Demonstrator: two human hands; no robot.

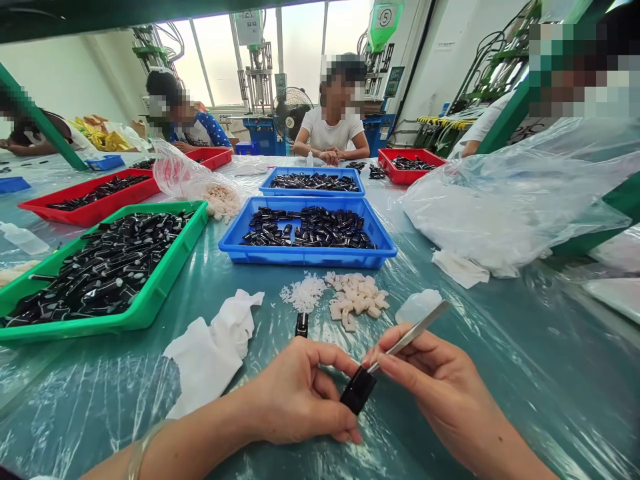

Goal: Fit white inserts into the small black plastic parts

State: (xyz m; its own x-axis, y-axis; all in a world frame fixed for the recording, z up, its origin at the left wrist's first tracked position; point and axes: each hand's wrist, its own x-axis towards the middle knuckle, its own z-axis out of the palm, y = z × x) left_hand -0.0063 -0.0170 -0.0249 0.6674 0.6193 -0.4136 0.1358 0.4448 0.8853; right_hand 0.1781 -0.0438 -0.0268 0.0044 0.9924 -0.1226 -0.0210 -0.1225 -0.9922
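The left hand (300,393) had its grip closed round a small black casing (358,395), held tilted just above the bench (505,347); its lower end was partly covered by the thumb and fingers. The right hand (435,373) pinched metal tweezers (424,325), whose tip met the casing's upper end, too small there to show exactly what it touched. A second black casing (301,324) stood out beyond the left knuckles, its near end hidden. Behind it lay white slivers (303,293) and beige pieces (357,298), near the blue tray (307,257). The green tray (173,273) ran off the left edge, and a clear plastic bag (490,213) blurred whatever lay behind it. A circled "5" could be read on the green hopper (384,33); the mark on the grey box (249,30) was cut off above, and the wall notice (444,46) was illegible.
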